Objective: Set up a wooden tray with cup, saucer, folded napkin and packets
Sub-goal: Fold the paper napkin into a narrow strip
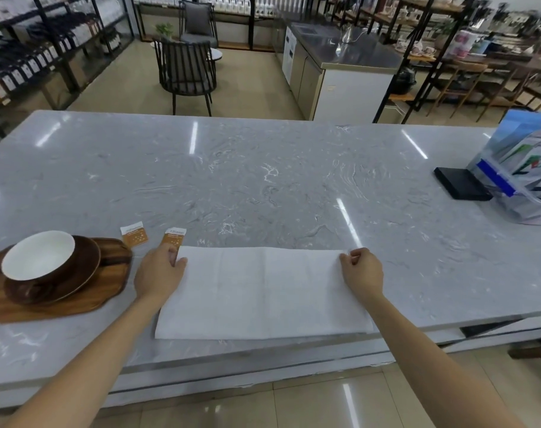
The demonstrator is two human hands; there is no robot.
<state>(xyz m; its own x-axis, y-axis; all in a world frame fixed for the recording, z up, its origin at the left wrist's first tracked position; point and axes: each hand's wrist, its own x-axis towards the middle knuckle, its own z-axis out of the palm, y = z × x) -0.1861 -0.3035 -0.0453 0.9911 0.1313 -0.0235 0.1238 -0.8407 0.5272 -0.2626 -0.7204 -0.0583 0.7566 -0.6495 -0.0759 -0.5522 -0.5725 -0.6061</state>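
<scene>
Both hands pinch the white napkin's far corners — left hand, right hand — lower centre; wooden tray with cup sits lower left, open marble counter beyond.

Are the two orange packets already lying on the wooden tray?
No, both orange packets lie on the marble counter, just beyond the wooden tray.

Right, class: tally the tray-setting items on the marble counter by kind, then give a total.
Wooden tray: 1
Saucer: 1
Cup: 1
Napkin: 1
Packets: 2
Total: 6
</scene>
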